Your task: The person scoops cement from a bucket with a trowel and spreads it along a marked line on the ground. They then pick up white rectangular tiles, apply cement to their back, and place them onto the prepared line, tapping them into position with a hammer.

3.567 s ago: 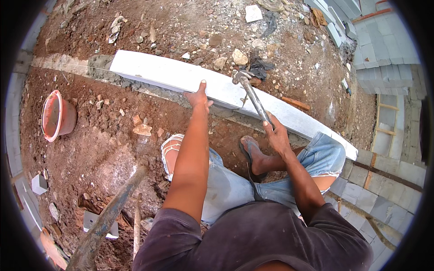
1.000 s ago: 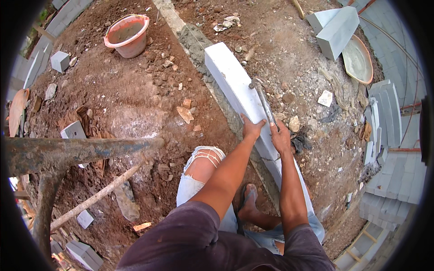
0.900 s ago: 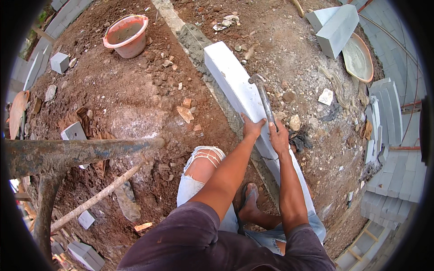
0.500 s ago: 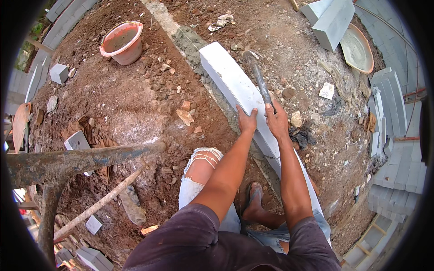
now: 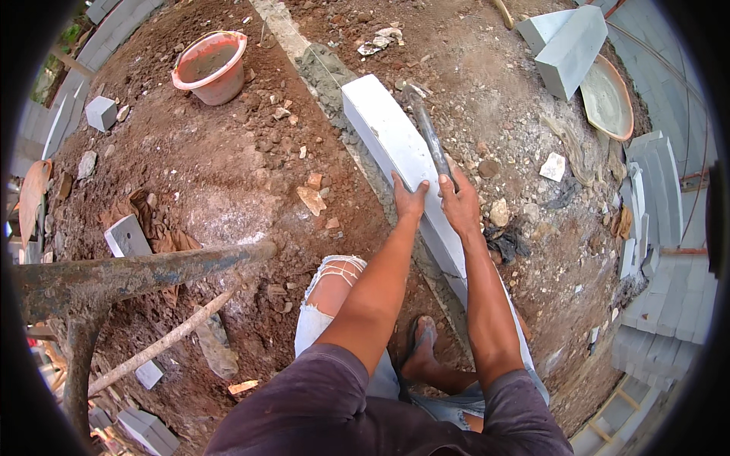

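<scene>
A long pale grey-white block (image 5: 384, 121) lies on a strip of wet mortar (image 5: 323, 74), meeting another block close to my legs. My left hand (image 5: 409, 201) grips its left edge, thumb on the top face and fingers down the side. Wrapped round the dark handle of a hammer (image 5: 430, 137) is my right hand (image 5: 459, 205), at the block's right edge. The hammer points away from me beside the block, its head near the block's far end. A thin string (image 5: 327, 70) runs over the mortar towards that end.
An orange bucket (image 5: 220, 90) of mortar stands far left. Leaning blocks (image 5: 566, 57) and a shallow mortar pan (image 5: 608, 102) are far right. A rusty metal frame (image 5: 152, 275) juts in from the left. Stacked blocks (image 5: 661, 311) line the right; stones dot the soil.
The view has shifted slightly. Both hands have moved a little to the left relative to the block, the hammer tilting slightly with the right one. The block shows no clear movement.
</scene>
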Demonstrator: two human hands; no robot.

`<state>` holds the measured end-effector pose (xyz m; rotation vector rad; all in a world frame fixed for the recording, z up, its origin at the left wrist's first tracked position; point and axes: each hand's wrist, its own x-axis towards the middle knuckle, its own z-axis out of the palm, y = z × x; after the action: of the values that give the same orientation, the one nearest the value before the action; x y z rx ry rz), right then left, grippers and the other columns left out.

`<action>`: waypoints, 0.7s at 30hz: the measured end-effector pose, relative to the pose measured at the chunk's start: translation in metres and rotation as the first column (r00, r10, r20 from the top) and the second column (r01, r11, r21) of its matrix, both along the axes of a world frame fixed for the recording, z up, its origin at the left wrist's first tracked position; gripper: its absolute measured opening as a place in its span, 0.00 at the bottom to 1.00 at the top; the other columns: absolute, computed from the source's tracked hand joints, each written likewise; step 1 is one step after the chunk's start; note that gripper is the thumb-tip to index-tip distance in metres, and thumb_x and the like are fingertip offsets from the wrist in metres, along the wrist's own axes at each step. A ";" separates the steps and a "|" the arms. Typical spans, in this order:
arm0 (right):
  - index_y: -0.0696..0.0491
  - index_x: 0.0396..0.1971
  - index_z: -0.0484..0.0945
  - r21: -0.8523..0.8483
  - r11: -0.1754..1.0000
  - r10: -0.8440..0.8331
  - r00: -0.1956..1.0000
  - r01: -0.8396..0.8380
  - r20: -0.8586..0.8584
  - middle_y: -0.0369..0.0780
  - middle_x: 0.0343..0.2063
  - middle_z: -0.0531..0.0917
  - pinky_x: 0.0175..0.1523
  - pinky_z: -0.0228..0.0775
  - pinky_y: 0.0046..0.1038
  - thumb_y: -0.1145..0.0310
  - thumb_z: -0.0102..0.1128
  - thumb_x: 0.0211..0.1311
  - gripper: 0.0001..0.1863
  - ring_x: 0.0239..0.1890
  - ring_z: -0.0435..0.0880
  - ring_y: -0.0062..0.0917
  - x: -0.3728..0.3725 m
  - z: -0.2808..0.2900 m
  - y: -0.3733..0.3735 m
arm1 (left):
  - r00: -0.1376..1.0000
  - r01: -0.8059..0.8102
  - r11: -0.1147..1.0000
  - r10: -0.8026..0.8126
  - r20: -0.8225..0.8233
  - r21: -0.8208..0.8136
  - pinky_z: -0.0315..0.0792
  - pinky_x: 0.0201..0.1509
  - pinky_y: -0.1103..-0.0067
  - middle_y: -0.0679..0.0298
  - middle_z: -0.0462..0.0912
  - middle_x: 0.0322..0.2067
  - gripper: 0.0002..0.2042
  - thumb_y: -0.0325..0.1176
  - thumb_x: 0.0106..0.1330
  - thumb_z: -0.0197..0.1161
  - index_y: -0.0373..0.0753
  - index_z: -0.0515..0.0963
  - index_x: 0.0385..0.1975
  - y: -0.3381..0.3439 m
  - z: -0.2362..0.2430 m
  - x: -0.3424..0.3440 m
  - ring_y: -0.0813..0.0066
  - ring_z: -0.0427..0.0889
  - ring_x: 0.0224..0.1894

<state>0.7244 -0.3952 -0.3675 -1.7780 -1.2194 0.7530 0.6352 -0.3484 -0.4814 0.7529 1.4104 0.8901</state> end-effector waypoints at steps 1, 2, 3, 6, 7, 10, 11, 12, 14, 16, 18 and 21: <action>0.51 0.70 0.71 -0.021 1.000 0.003 0.998 -0.001 0.058 0.38 0.34 0.83 0.35 0.74 0.28 0.48 0.57 0.75 0.31 0.28 0.79 0.22 -0.001 -0.005 0.002 | 1.000 0.002 1.000 -0.001 -0.011 0.014 0.60 0.76 0.66 0.45 0.62 0.73 0.55 0.40 0.58 0.77 0.38 0.43 0.79 0.000 -0.003 -0.003 0.51 0.66 0.73; 0.52 0.69 0.72 -0.042 0.999 0.006 0.993 -0.001 0.116 0.41 0.36 0.86 0.40 0.77 0.31 0.48 0.57 0.74 0.32 0.31 0.84 0.26 -0.002 -0.009 0.004 | 0.999 0.014 1.000 -0.014 -0.039 -0.016 0.60 0.76 0.66 0.45 0.62 0.73 0.55 0.40 0.59 0.76 0.39 0.43 0.79 -0.001 -0.005 -0.005 0.51 0.66 0.73; 0.49 0.69 0.72 -0.120 0.993 0.014 0.982 0.009 0.190 0.45 0.43 0.84 0.48 0.75 0.34 0.48 0.56 0.74 0.30 0.40 0.82 0.34 0.001 -0.010 0.007 | 0.998 0.028 0.999 -0.030 -0.056 -0.040 0.61 0.75 0.66 0.46 0.62 0.73 0.54 0.41 0.59 0.76 0.39 0.42 0.79 0.001 0.003 0.000 0.51 0.66 0.73; 0.43 0.69 0.73 -0.277 0.960 0.057 0.955 0.027 0.290 0.53 0.58 0.82 0.64 0.71 0.42 0.48 0.55 0.73 0.29 0.60 0.80 0.50 0.002 -0.009 0.016 | 0.998 0.046 0.998 -0.048 -0.038 -0.051 0.62 0.75 0.66 0.47 0.62 0.73 0.53 0.41 0.61 0.74 0.40 0.43 0.80 -0.003 0.012 -0.001 0.51 0.66 0.73; 0.43 0.69 0.73 -0.254 0.967 0.045 0.968 0.020 0.247 0.53 0.58 0.82 0.64 0.71 0.42 0.48 0.55 0.73 0.29 0.60 0.80 0.50 0.000 -0.006 0.020 | 0.999 0.043 0.998 -0.044 -0.024 -0.043 0.63 0.74 0.67 0.48 0.62 0.73 0.52 0.41 0.62 0.74 0.41 0.43 0.80 -0.003 0.013 -0.003 0.51 0.66 0.73; 0.45 0.68 0.74 -0.155 0.988 0.017 0.996 -0.004 0.084 0.53 0.58 0.81 0.65 0.70 0.43 0.48 0.54 0.74 0.29 0.60 0.80 0.51 -0.013 -0.002 0.025 | 0.988 0.083 0.990 -0.096 -0.123 -0.110 0.63 0.74 0.67 0.48 0.62 0.74 0.52 0.41 0.62 0.73 0.40 0.42 0.80 0.003 0.015 -0.004 0.51 0.66 0.73; 0.46 0.68 0.74 -0.174 0.985 0.016 0.992 0.006 0.122 0.54 0.58 0.81 0.65 0.70 0.43 0.48 0.54 0.74 0.29 0.61 0.80 0.50 -0.018 -0.006 0.027 | 0.983 0.091 0.989 -0.109 -0.149 -0.120 0.65 0.73 0.67 0.48 0.62 0.74 0.51 0.44 0.63 0.72 0.41 0.42 0.80 0.002 0.012 -0.006 0.52 0.67 0.72; 0.46 0.68 0.73 -0.185 0.983 0.012 0.986 0.020 0.169 0.54 0.58 0.81 0.66 0.69 0.43 0.48 0.54 0.74 0.29 0.61 0.80 0.50 -0.019 -0.005 0.033 | 0.978 0.104 0.987 -0.124 -0.166 -0.123 0.67 0.72 0.68 0.49 0.62 0.73 0.51 0.47 0.64 0.71 0.42 0.42 0.80 0.003 0.012 -0.003 0.54 0.68 0.72; 0.49 0.68 0.73 -0.306 0.951 0.041 0.965 0.042 0.258 0.54 0.59 0.80 0.68 0.68 0.43 0.47 0.54 0.73 0.30 0.63 0.78 0.49 -0.015 -0.005 0.044 | 0.971 0.120 0.986 -0.141 -0.193 -0.120 0.67 0.71 0.68 0.48 0.61 0.74 0.51 0.49 0.65 0.70 0.43 0.41 0.80 0.001 0.012 0.002 0.55 0.68 0.72; 0.49 0.67 0.74 -0.285 0.957 0.009 0.973 0.059 0.230 0.54 0.59 0.80 0.68 0.67 0.43 0.47 0.54 0.73 0.30 0.64 0.77 0.49 -0.009 -0.011 0.055 | 0.977 0.105 0.992 -0.115 -0.178 -0.066 0.67 0.71 0.68 0.48 0.60 0.74 0.51 0.49 0.65 0.70 0.44 0.41 0.80 0.000 -0.001 0.004 0.55 0.67 0.72; 0.49 0.67 0.74 -0.254 0.963 -0.019 0.963 0.090 0.267 0.55 0.59 0.80 0.68 0.67 0.43 0.48 0.54 0.73 0.30 0.64 0.77 0.49 -0.013 -0.009 0.058 | 0.977 0.092 0.996 -0.094 -0.193 -0.018 0.66 0.72 0.68 0.48 0.60 0.74 0.52 0.49 0.65 0.70 0.44 0.41 0.80 0.004 -0.015 0.001 0.55 0.67 0.73; 0.49 0.67 0.74 -0.226 0.973 -0.001 0.986 0.039 0.165 0.55 0.60 0.79 0.68 0.67 0.43 0.48 0.54 0.73 0.29 0.64 0.77 0.49 -0.021 -0.009 0.058 | 0.973 0.093 0.996 -0.092 -0.210 -0.005 0.66 0.72 0.69 0.47 0.60 0.74 0.53 0.49 0.64 0.71 0.43 0.40 0.80 0.005 -0.023 -0.003 0.55 0.66 0.73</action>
<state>0.7038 -0.3367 -0.3762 -2.0724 -1.2597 0.7732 0.6318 -0.3437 -0.5049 0.9308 1.5454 0.7585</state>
